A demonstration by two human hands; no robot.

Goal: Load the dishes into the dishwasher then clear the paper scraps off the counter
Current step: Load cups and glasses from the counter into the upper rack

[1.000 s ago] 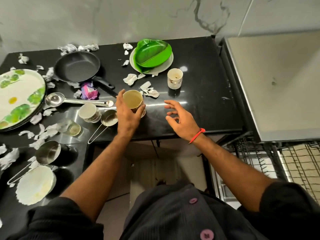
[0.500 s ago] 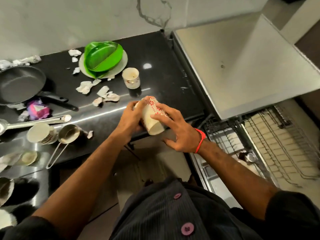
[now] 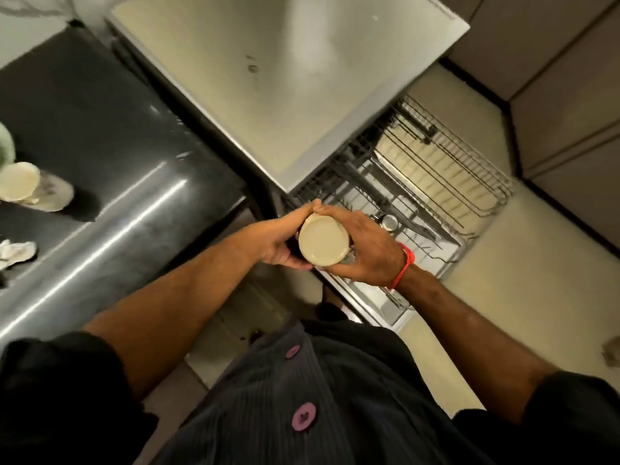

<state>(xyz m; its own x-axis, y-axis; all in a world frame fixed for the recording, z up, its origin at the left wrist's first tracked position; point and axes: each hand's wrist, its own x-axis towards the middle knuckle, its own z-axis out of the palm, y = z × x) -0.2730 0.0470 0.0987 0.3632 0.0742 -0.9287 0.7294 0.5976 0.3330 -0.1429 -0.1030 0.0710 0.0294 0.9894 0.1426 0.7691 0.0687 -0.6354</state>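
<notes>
While the cup (image 3: 323, 239) sits base-up between both hands, left hand (image 3: 283, 237) and right hand (image 3: 364, 250) with fingers (image 3: 339, 214) curled round its sides above the dishwasher rack (image 3: 436, 182): lower mouth-down into a free slot, releasing the left first.

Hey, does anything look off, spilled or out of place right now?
Nothing spilled or broken. Both hands, left hand and right hand, hold the cup over the open dishwasher rack. On the counter a crumpled paper scrap lies near another cup, not yet cleared.
</notes>
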